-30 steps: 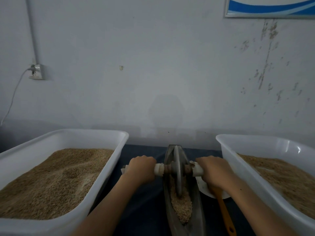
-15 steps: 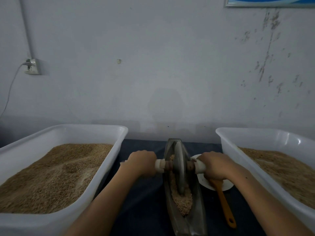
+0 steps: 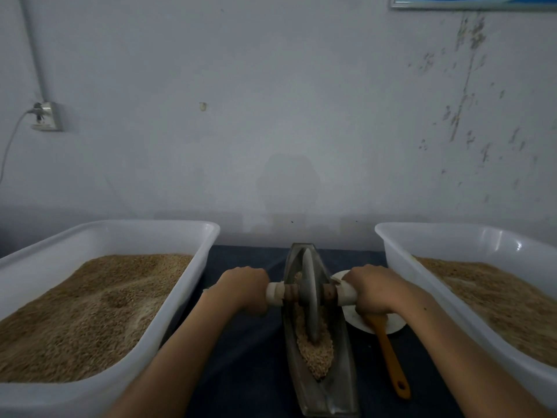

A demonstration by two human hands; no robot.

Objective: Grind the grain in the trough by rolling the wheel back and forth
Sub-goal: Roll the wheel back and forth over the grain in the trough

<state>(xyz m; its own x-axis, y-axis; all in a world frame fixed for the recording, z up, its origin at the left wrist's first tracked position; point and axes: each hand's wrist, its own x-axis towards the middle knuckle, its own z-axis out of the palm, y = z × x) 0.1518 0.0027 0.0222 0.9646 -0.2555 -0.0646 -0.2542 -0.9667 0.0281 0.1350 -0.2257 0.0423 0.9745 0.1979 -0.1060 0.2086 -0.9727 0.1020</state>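
I observe the left hand (image 3: 245, 289) closed around the pale left end of the axle handle (image 3: 275, 294), and the right hand (image 3: 369, 292) closed around the pale right end; both fists are wrapped fully, fingers curled over the top. The wheel (image 3: 310, 297) stands upright on edge inside the trough (image 3: 324, 390), a narrow boat-shaped metal vessel lying lengthwise on the dark tabletop (image 3: 250, 342) between my forearms. I note the wheel sits in the far half of the trough, its lower rim pressed into the grain (image 3: 316, 351), which is heaped along the channel from the wheel toward the near end. To the right of the trough, a small white dish (image 3: 388, 325) rests on the table, partly under the right hand, with an orange-handled utensil (image 3: 391, 363) lying across it, handle toward me. A large white tub (image 3: 144, 233) of grain sits left, and a second white tub (image 3: 452, 236) right. A wall socket (image 3: 46, 116) is fixed on the left wall.
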